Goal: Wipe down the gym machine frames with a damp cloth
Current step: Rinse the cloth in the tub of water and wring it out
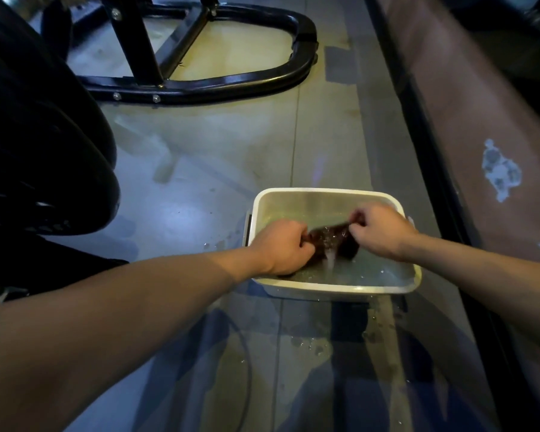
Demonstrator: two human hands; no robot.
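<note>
Hands hold both ends of the wet cloth over the tub of water. The left hand grips its left end, the right hand pinches its right end. The cloth runs side to side between them, dripping. The black machine frame lies far beyond the tub, nearer the left hand.

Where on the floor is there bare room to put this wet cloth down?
Open floor lies between the tub and the black machine frame. Inside the tub it is crowded: left hand and right hand grip the cloth over water.
</note>
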